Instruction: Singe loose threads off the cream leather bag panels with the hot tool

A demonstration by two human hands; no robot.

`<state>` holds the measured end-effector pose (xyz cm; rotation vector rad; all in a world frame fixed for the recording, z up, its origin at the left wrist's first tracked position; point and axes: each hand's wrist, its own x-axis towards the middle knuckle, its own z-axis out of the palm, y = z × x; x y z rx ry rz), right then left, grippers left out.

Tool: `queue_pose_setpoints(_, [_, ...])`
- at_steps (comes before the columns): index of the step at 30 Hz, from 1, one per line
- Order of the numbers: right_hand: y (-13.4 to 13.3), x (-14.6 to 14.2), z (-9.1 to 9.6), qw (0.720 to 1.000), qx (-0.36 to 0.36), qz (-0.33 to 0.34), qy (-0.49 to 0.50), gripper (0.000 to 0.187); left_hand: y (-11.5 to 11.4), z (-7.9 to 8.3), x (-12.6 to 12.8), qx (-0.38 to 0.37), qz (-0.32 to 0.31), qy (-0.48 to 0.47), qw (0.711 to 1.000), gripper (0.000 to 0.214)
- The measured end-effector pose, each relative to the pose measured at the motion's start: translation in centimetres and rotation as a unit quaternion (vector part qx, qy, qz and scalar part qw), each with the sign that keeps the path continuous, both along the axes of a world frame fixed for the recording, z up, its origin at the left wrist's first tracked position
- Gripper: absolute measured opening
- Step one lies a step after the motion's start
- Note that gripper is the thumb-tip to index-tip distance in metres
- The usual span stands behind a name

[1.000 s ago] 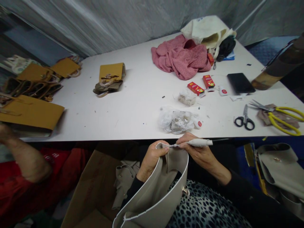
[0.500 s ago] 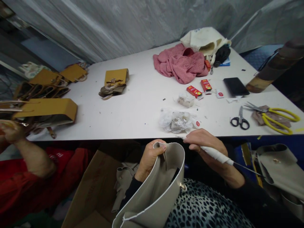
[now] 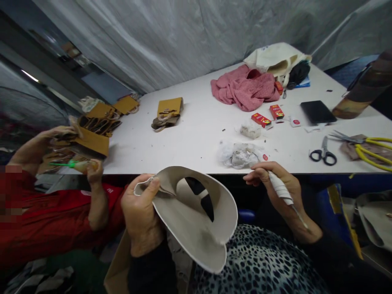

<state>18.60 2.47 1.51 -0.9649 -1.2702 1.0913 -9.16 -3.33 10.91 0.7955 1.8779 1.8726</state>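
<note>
My left hand (image 3: 142,216) is closed on a grey-beige handbag body (image 3: 186,228), pinching a folded corner of its rim between thumb and fingers. The bag is tilted above my lap, its mouth facing me, and a large rounded opening shows through its far part. To the right, apart from the bag, my right hand (image 3: 286,183) is closed around a thin metal tool with a white-wrapped handle (image 3: 280,188). One thin end of the tool points back towards my wrist; the other end is hidden by my fingers.
On the white table (image 3: 190,151) lie a crumpled plastic-wrapped block (image 3: 241,155), black scissors (image 3: 323,157), yellow-handled shears (image 3: 373,153), small red boxes (image 3: 261,120) and a yellow handbag (image 3: 170,107). At left, a co-worker in red holds a green-tipped bottle (image 3: 81,165) beside more yellow bags (image 3: 92,141).
My left hand has moved left and tipped the bag, so its inside and opening now show. The right hand has shifted slightly right with the tool. The co-worker's green-tipped bottle has come into view.
</note>
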Motion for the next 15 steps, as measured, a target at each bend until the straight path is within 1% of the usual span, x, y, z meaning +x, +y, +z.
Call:
queue_pose_setpoints(2, [-0.5,-0.6,-0.2,1.0,-0.013,0.012,-0.001,0.02,-1.0,0.1,-0.4,0.028,0.057,0.037,0.997,0.032])
queue_pose_setpoints(3, [-0.9,-0.9,-0.5,1.0,-0.014,0.012,-0.007,0.02,-1.3,-0.3,-0.4,0.036,0.082,0.053,0.995,0.03])
queue_pose_setpoints(5, [-2.0,-1.5,-1.3,1.0,-0.008,0.011,-0.024,0.021,-2.0,-2.0,0.0,0.038,0.118,0.079,0.989,0.026])
queue_pose_setpoints(7, [-3.2,-1.9,-2.0,0.999,0.002,0.03,-0.032,0.019,-2.4,-4.3,0.4,0.019,0.126,0.096,0.987,0.025])
queue_pose_setpoints(10, [-4.6,-2.0,-2.6,0.994,0.022,0.097,-0.05,0.015,-2.8,-7.5,0.4,-0.023,0.118,0.097,0.988,0.026])
queue_pose_setpoints(12, [-4.9,-2.0,-2.5,0.983,0.043,0.15,-0.093,0.014,-2.8,-8.8,0.2,-0.033,0.118,0.083,0.989,0.028])
queue_pose_setpoints(15, [-4.6,-2.3,-2.2,0.956,0.071,0.225,-0.173,0.016,-2.7,-9.8,-0.1,-0.029,0.124,0.061,0.99,0.027])
